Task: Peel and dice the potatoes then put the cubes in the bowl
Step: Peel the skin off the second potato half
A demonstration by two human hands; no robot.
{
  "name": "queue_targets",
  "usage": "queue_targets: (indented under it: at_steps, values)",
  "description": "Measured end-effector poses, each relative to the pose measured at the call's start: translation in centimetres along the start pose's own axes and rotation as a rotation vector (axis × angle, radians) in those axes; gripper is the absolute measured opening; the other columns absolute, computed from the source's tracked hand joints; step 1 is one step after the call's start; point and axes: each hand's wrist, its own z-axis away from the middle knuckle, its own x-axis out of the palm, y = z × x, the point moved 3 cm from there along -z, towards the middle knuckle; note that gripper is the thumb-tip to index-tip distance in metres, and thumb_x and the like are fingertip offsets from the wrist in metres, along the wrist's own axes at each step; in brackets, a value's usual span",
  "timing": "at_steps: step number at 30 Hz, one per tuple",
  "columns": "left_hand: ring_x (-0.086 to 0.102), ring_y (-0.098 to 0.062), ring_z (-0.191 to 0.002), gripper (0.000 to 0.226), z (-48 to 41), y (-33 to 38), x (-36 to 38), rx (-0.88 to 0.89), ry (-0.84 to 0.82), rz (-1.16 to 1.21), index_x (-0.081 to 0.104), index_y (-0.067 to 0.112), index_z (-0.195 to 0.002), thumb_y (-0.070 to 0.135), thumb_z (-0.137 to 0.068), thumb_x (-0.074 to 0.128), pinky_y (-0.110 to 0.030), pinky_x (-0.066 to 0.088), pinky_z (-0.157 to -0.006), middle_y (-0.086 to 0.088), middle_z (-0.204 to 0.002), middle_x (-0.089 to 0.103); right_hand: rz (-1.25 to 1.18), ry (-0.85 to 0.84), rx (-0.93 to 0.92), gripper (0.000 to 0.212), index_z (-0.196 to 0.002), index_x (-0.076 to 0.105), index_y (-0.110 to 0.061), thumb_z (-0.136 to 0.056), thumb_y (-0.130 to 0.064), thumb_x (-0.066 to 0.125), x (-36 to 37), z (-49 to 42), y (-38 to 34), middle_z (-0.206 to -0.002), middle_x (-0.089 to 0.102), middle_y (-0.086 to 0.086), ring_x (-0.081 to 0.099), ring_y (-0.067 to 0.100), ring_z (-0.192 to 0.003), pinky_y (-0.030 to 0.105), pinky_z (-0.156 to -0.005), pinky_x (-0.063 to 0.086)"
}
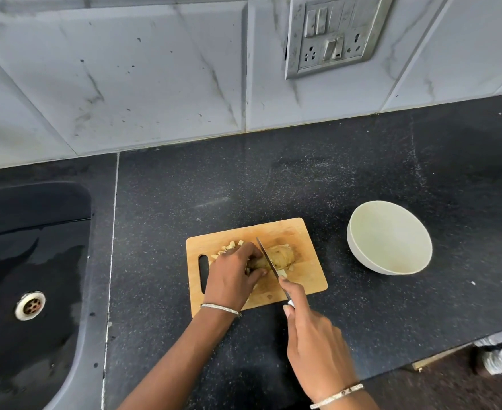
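Black speckled stone makes the counter [362, 321], and nearest to the camera the right hand [312, 344] is closed round the handle of a knife [269, 261], whose blade points away over the board. A little farther, the left hand [232, 276] lies with curled fingers on the left end of the potato [279, 257] and holds it down. The blade stands across the potato, just beside these fingers. The potato lies near the middle of the wooden cutting board [303, 279]. It looks peeled and shows long lines, as if it is already cut into sticks. A small heap of cubes [229, 247] lies on the board behind the left hand. I judge that the dicing step is in hand, with the peeling of this potato done. The next move calls for a straight press down through the sticks, with the left fingertips kept tucked back from the edge. To the right of the board, well apart, stands the white bowl [362, 258]; I see no cubes in it. Far left is a dark sink [31, 261], and behind all a tiled wall [155, 84].
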Motion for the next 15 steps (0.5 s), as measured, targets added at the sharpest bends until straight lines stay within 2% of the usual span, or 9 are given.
queue_targets:
  at_steps: [3, 5, 12, 15]
  values:
    - [0.064, -0.012, -0.079, 0.026, -0.1, 0.0, 0.0, 0.003, 0.001, 0.001, 0.064, 0.025, -0.094, 0.03, -0.074, 0.08, -0.026, 0.048, -0.067, 0.012, -0.089, 0.069, 0.015, -0.003, 0.002, 0.049, -0.145, 0.002, -0.05, -0.105, -0.037, 0.026, 0.3, -0.1, 0.1, -0.074, 0.052, -0.011, 0.044, 0.01, -0.054, 0.027, -0.048, 0.031]
    - [0.066, -0.013, -0.078, 0.026, -0.2, -0.1, 0.1, 0.009, 0.0, 0.004, 0.064, 0.025, -0.092, 0.029, -0.073, 0.081, -0.029, 0.051, -0.068, 0.012, -0.088, 0.07, 0.014, -0.008, 0.007, 0.047, -0.143, 0.002, -0.051, -0.104, -0.038, 0.025, 0.7, -0.3, 0.1, -0.079, 0.058, -0.01, 0.053, 0.013, -0.061, 0.026, -0.051, 0.035]
    - [0.066, -0.016, -0.077, 0.021, -0.5, -0.2, 0.1, 0.029, 0.0, 0.008, 0.067, 0.021, -0.086, 0.025, -0.072, 0.081, -0.032, 0.052, -0.066, 0.01, -0.084, 0.072, -0.054, 0.022, -0.015, 0.038, -0.138, 0.019, -0.048, -0.103, -0.035, 0.028, 1.6, -2.6, 0.0, -0.071, 0.056, -0.007, 0.061, 0.024, -0.066, 0.038, -0.055, 0.046]
    - [0.066, -0.015, -0.076, 0.02, -0.7, -0.2, 0.1, 0.027, -0.011, 0.008, 0.066, 0.022, -0.086, 0.023, -0.072, 0.08, -0.033, 0.053, -0.066, 0.011, -0.083, 0.071, -0.058, 0.023, -0.019, 0.036, -0.136, 0.021, -0.046, -0.103, -0.034, 0.03, 2.0, -3.9, -0.3, -0.079, 0.064, -0.003, 0.064, 0.03, -0.074, 0.042, -0.06, 0.051]
